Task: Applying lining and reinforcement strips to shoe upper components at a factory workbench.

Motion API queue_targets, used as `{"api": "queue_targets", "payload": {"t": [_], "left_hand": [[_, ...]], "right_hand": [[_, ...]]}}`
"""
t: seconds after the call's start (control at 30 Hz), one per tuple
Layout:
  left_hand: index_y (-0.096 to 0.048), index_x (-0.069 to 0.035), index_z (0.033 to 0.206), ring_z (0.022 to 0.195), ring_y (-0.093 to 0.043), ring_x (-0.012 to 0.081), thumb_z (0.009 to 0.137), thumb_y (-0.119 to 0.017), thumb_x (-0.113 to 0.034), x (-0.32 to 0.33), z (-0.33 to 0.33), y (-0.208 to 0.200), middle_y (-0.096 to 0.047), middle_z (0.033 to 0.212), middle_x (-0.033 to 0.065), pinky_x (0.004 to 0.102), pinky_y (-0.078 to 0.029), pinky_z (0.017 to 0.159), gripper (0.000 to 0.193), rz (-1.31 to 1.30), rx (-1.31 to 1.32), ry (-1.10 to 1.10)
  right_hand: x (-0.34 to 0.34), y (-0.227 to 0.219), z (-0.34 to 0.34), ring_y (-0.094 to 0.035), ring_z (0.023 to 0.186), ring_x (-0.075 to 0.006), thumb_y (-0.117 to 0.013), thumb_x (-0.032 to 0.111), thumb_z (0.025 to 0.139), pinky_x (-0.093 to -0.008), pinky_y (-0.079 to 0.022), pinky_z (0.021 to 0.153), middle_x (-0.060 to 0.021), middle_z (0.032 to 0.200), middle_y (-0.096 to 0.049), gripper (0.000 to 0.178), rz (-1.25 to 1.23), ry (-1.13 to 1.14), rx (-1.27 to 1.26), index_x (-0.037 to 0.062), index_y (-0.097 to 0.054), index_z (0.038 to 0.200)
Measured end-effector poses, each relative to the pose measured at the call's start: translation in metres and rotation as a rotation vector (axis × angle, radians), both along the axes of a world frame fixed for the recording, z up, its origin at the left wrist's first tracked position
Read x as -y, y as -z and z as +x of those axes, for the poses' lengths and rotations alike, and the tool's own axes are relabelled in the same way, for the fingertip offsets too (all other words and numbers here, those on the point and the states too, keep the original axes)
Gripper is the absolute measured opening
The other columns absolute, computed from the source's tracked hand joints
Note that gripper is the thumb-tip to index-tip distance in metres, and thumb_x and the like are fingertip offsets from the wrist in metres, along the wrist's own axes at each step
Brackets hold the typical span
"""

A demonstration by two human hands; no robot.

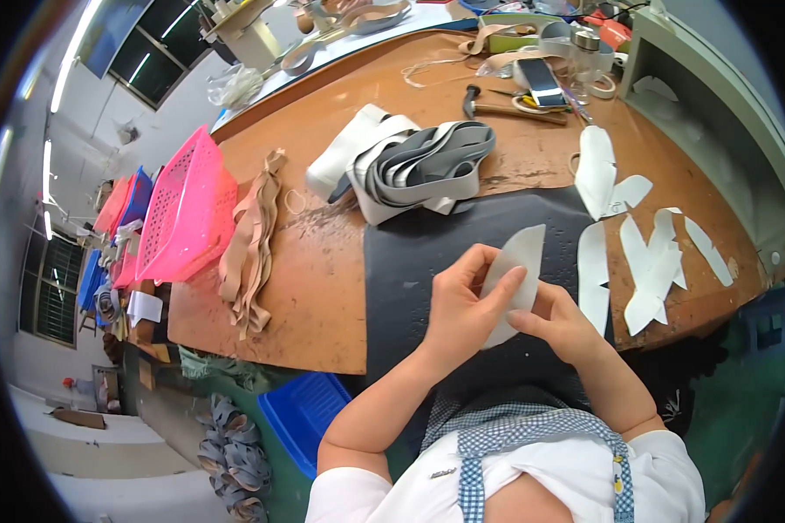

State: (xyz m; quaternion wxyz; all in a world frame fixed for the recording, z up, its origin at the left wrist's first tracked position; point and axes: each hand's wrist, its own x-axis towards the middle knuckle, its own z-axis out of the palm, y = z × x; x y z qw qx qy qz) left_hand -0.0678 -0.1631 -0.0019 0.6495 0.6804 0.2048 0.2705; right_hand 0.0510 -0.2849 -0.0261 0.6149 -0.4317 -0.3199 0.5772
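Note:
Between my two hands is a thin, pale grey leaf-shaped cut piece (526, 253), tilted up over a black mat (401, 288). My left hand (473, 296) pinches its left side, thumb on the near face and fingers behind. My right hand (560, 324) grips its lower right edge with thumb and fingers. Beyond my hands lies a loose heap of grey and white strips (427, 161) on the mat's far edge. To the right of the mat are several white cut pattern pieces (652, 270), some with notched edges.
A bundle of tan strips (253, 244) lies on the brown table (323, 322), beside a pink basket (187, 209). A hammer (515, 112), a phone (542, 84) and a jar (584, 52) are at the far right. Below the table edge sits a blue crate (305, 414).

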Motion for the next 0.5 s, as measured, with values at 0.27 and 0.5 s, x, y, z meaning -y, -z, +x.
{"api": "queue_targets", "payload": {"t": [0.27, 0.5], "left_hand": [[-0.061, 0.001, 0.094, 0.074, -0.059, 0.004, 0.09, -0.066, -0.01, -0.021, -0.006, 0.012, -0.065, 0.082, 0.0009, 0.0206, -0.048, 0.065, 0.013, -0.051, 0.006, -0.012], [-0.064, 0.003, 0.095, 0.064, -0.06, 0.023, 0.092, -0.061, -0.017, -0.137, -0.002, 0.006, -0.064, 0.076, 0.0157, 0.0351, -0.047, 0.06, 0.02, 0.72, -0.109, -0.553]], "right_hand": [[-0.013, 0.002, -0.007, -0.058, 0.106, -0.0145, -0.062, 0.008, 0.09, -0.0308, -0.048, 0.091, -0.0078, 0.117, -0.059, 0.047, 0.06, 0.084, 0.177, -0.0012, -0.045, 0.132], [-0.017, 0.012, -0.001, -0.064, 0.083, -0.0104, -0.057, 0.015, 0.095, -0.0251, -0.053, 0.072, -0.0049, 0.094, -0.067, 0.026, -0.092, 0.292, 0.275, -0.0019, -0.06, 0.114]]}}
